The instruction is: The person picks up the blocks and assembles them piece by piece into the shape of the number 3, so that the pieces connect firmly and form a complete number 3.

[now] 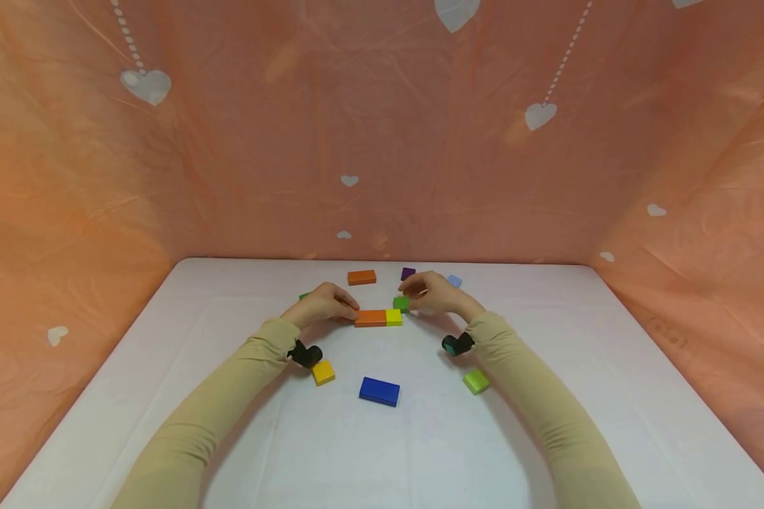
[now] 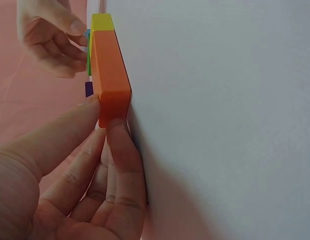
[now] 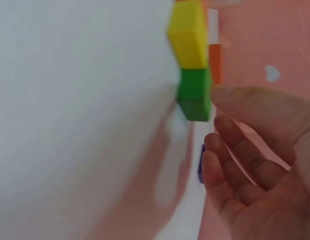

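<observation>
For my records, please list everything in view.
Orange blocks: 2, orange, centre and back
Yellow block: 1, yellow, centre
Green blocks: 2, green, centre and left
Amber block: 1, amber, front left
Lime block: 1, lime, front right
Blue block: 1, blue, front
Purple block: 1, purple, back
Pale block: 1, light blue, back right
Table: 1, white, underneath
Backdrop: 1, peach with white hearts, around
Cameras: 2, black, wrists
Sleeves: 2, beige, forearms
Left hand: 1, bare, pinching centre orange block
Right hand: 1, bare, beside centre green block
</observation>
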